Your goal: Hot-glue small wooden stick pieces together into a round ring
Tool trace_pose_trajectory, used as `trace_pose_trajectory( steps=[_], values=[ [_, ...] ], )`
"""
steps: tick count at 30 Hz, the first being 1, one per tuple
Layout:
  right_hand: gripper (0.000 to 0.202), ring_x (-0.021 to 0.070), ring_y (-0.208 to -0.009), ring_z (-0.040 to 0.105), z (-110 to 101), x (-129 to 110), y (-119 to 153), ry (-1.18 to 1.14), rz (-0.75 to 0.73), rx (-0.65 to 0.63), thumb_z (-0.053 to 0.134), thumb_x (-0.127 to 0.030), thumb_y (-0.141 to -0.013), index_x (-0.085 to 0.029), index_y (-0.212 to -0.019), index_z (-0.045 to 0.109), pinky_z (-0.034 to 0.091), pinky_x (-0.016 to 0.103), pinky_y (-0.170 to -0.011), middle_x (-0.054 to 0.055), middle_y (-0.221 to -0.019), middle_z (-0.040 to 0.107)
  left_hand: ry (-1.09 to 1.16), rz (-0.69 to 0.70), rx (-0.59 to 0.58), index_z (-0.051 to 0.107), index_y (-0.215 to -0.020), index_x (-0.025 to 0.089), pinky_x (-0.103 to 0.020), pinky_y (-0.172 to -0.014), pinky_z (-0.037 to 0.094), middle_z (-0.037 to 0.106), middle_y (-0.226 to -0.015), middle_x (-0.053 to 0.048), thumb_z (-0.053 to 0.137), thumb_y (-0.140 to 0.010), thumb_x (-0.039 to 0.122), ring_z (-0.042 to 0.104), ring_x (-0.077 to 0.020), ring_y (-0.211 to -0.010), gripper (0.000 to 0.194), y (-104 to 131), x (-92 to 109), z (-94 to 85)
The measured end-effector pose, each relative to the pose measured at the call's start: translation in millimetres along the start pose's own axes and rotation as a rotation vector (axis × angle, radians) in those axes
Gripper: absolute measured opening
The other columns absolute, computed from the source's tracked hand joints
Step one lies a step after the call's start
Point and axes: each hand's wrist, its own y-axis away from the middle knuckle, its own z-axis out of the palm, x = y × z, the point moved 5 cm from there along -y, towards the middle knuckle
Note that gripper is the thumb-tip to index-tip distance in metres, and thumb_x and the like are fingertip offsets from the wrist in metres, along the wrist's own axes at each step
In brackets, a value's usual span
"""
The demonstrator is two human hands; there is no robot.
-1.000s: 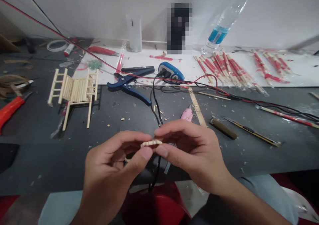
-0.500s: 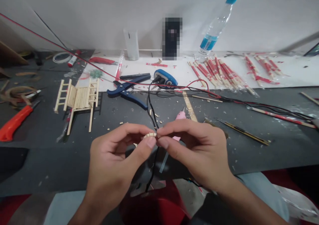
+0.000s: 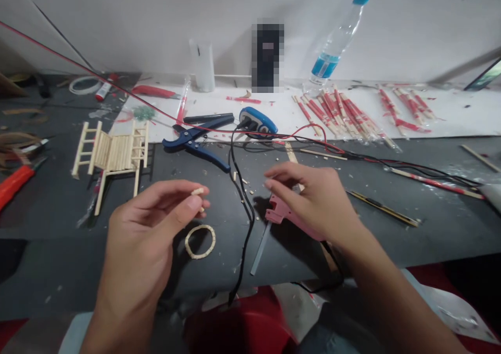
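Observation:
Small pale wooden pieces [image 3: 198,191] are pinched between thumb and fingers of my left hand [image 3: 156,221]; part of them is hidden by the thumb. Below those fingertips a ring of short wooden segments [image 3: 200,242] lies flat on the dark table. My right hand [image 3: 313,197] is over the pink glue gun [image 3: 278,211], its thumb and index finger apart with nothing between them. A translucent glue stick [image 3: 260,249] sticks out of the gun toward the table's front edge. To the left stands a miniature stick chair [image 3: 117,153].
Blue cutters [image 3: 199,148] and a blue-grey device [image 3: 256,121] lie behind my hands. Black cables cross the middle. Wrapped stick bundles [image 3: 348,114] and a bottle [image 3: 332,46] are at the back right, a yellow-black knife [image 3: 383,208] at the right, an orange-handled tool [image 3: 15,184] at the left.
My hands have moved apart, the left one leftward with the small pieces, the right one over the glue gun. The wooden ring now shows on the table.

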Motion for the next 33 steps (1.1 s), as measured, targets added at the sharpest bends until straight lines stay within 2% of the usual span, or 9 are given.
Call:
trace_pose_trajectory(
  steps=[5, 7, 9, 13, 18, 22, 25, 28, 33],
  values=[
    [0.009, 0.0162, -0.063, 0.069, -14, 20, -14, 0.281, -0.059, -0.018, 0.075, -0.026, -0.096, -0.02, -0.091, 0.079, 0.045, 0.029, -0.065, 0.0, -0.075, 0.08, -0.02, -0.015, 0.058, 0.085, -0.082, 0.029, -0.017, -0.061, 0.057, 0.076, -0.074, 0.005, 0.092, -0.069, 0.023, 0.067, -0.0098, -0.063, 0.016, -6, -6, -27.0],
    [0.01, 0.0163, -0.061, 0.066, -12, 25, -18, 0.307, -0.075, -0.042, 0.075, -0.028, -0.095, -0.02, -0.089, 0.079, 0.044, 0.03, -0.064, 0.001, -0.074, 0.079, -0.031, -0.022, 0.025, 0.086, -0.086, 0.03, -0.015, -0.06, 0.056, 0.075, -0.075, 0.005, 0.093, -0.068, 0.024, 0.066, -0.0078, -0.061, 0.021, -9, -11, -32.5],
    [0.007, 0.0187, -0.067, 0.07, -7, 30, -23, 0.312, -0.081, -0.073, 0.074, -0.021, -0.093, -0.02, -0.096, 0.081, 0.046, 0.03, -0.067, 0.003, -0.081, 0.082, -0.057, -0.034, -0.025, 0.087, -0.091, 0.031, -0.014, -0.061, 0.055, 0.075, -0.076, 0.005, 0.094, -0.07, 0.028, 0.065, -0.0072, -0.062, 0.023, -9, -17, -35.5],
    [0.023, 0.023, -0.077, 0.074, 1, 35, -31, 0.345, -0.102, -0.116, 0.065, -0.009, -0.09, -0.021, -0.1, 0.082, 0.048, 0.033, -0.072, 0.006, -0.091, 0.084, -0.153, -0.071, -0.112, 0.086, -0.097, 0.031, -0.016, -0.063, 0.054, 0.074, -0.074, 0.003, 0.092, -0.078, 0.039, 0.067, -0.0104, -0.068, 0.022, -8, -29, -38.8],
    [0.008, 0.0189, -0.063, 0.061, -5, 19, -30, 0.258, -0.107, -0.082, 0.069, -0.019, -0.091, -0.022, -0.09, 0.076, 0.043, 0.033, -0.067, 0.002, -0.077, 0.076, -0.392, 0.064, -0.098, 0.085, -0.098, 0.031, -0.022, -0.07, 0.058, 0.079, -0.084, 0.002, 0.086, -0.084, 0.04, 0.072, -0.0145, -0.076, 0.016, -11, -27, -42.6],
    [0.01, 0.02, -0.069, 0.061, -6, -2, -16, 0.069, -0.084, -0.079, 0.073, -0.029, -0.093, -0.023, -0.086, 0.075, 0.044, 0.033, -0.064, 0.002, -0.08, 0.075, -0.724, 0.152, -0.004, 0.081, -0.111, 0.035, -0.026, -0.072, 0.054, 0.081, -0.092, 0.004, 0.079, -0.089, 0.04, 0.073, -0.0164, -0.081, 0.023, -16, -25, -49.3],
    [0.007, 0.0185, -0.072, 0.067, -2, -11, -5, -0.048, -0.027, -0.098, 0.073, -0.025, -0.093, -0.024, -0.087, 0.077, 0.048, 0.029, -0.063, 0.001, -0.082, 0.078, -0.871, 0.154, -0.032, 0.081, -0.109, 0.035, -0.03, -0.074, 0.051, 0.081, -0.09, 0.004, 0.077, -0.089, 0.041, 0.073, -0.0183, -0.081, 0.021, -20, -29, -50.5],
    [0.008, 0.0133, -0.071, 0.072, 6, -19, 6, -0.127, -0.05, -0.187, 0.073, -0.02, -0.094, -0.025, -0.093, 0.08, 0.052, 0.023, -0.063, -0.003, -0.084, 0.081, -0.927, 0.184, -0.055, 0.082, -0.098, 0.034, -0.032, -0.074, 0.05, 0.08, -0.085, 0.004, 0.075, -0.088, 0.04, 0.072, -0.0199, -0.077, 0.014, -22, -28, -51.4],
    [0.009, 0.0083, -0.071, 0.075, 15, -34, 18, -0.234, -0.151, -0.227, 0.079, -0.014, -0.093, -0.023, -0.091, 0.083, 0.054, 0.014, -0.067, -0.004, -0.083, 0.084, -1.083, 0.18, 0.102, 0.083, -0.093, 0.032, -0.038, -0.076, 0.048, 0.078, -0.082, 0.0, 0.073, -0.086, 0.038, 0.071, -0.0255, -0.077, 0.013, -31, -21, -65.7]
  ],
)
